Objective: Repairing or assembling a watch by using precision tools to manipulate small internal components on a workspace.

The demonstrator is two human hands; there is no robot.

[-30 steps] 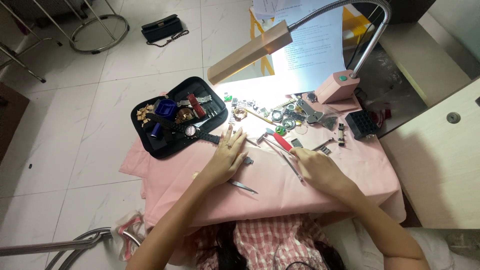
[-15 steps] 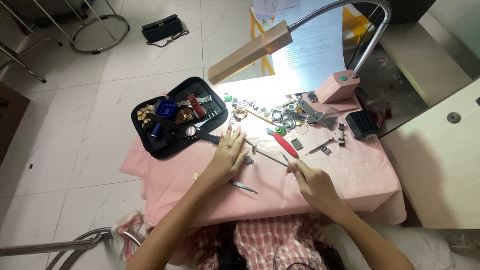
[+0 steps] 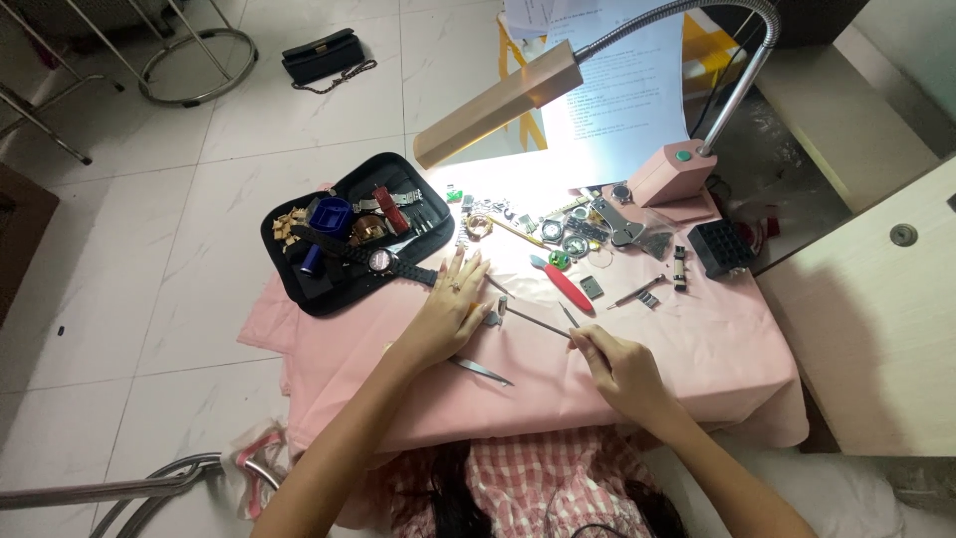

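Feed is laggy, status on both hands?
Left hand flat on pink cloth, pinning small metal part. Right hand pinches thin metal tool. Tweezers alongside.

Low bench (image 3: pixel 697 349) draped in a pale pink cloth (image 3: pixel 418 394) that hangs over its front and left edges.

On the cloth, left: open black zip case (image 3: pixel 299 289) with watch parts, a blue cup-shaped piece and a wristwatch.

Centre rear, under bright light: scattered small metal watch parts and round watch bodies (image 3: pixel 563 239).

Right rear: pink desk lamp base (image 3: pixel 675 177) with a silver gooseneck; just beside it, a black square block holder (image 3: pixel 721 248).

Centre: red-handled tool (image 3: pixel 564 284), small grey rectangular block (image 3: pixel 592 288), thin metal rod tool (image 3: pixel 538 321), steel tweezers (image 3: pixel 480 370) near the front edge.
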